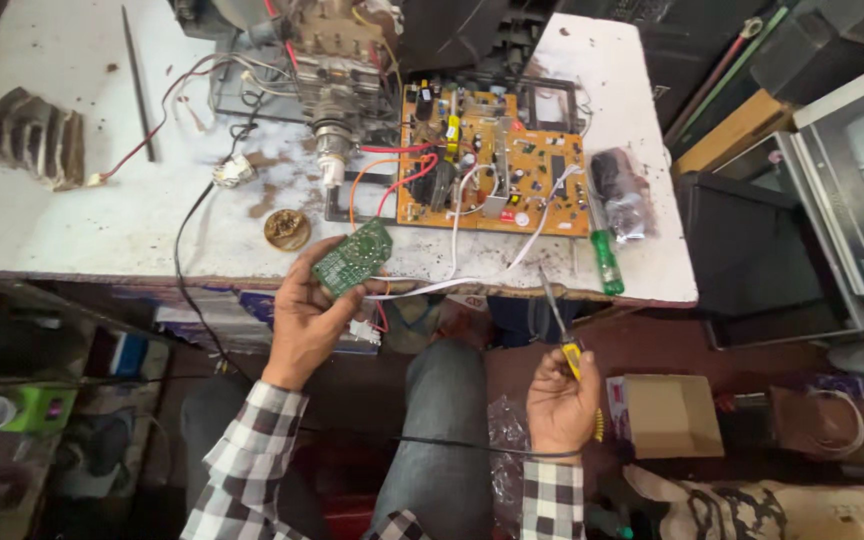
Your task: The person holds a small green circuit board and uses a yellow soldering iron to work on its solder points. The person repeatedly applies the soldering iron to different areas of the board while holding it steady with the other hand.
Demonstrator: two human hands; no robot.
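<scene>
While the left hand (304, 318) is raised before the worktop's (102, 215) near edge, its fingers (314, 258) are curled shut around a small green circuit board (354, 256). This board is a narrow rectangle, tilted with its far end toward 1 o'clock; its green face carries fine pale markings, too small to read as detail. White wires (422, 288) leave the board's lower edge toward 3 o'clock and run on to the large orange circuit board (527, 185).

At 4 o'clock of the left hand, lower in view and well apart from it, the right hand (559, 402) is closed in a fist on a yellow-handled tool (572, 355), whose thin metal shaft (552, 300) points toward 11 o'clock. A black cable (452, 443) passes beneath this hand, across the knee.

At 1 o'clock of the green board, the orange board lies flat on the worktop, crowded with components and joined by red wires (407, 175) to a metal assembly (337, 70) at its 10 o'clock. A green-handled screwdriver (606, 255) lies just beside the orange board's right edge. A round brass-coloured tin (286, 229) sits at 10 o'clock of the green board, near the worktop's edge.
</scene>
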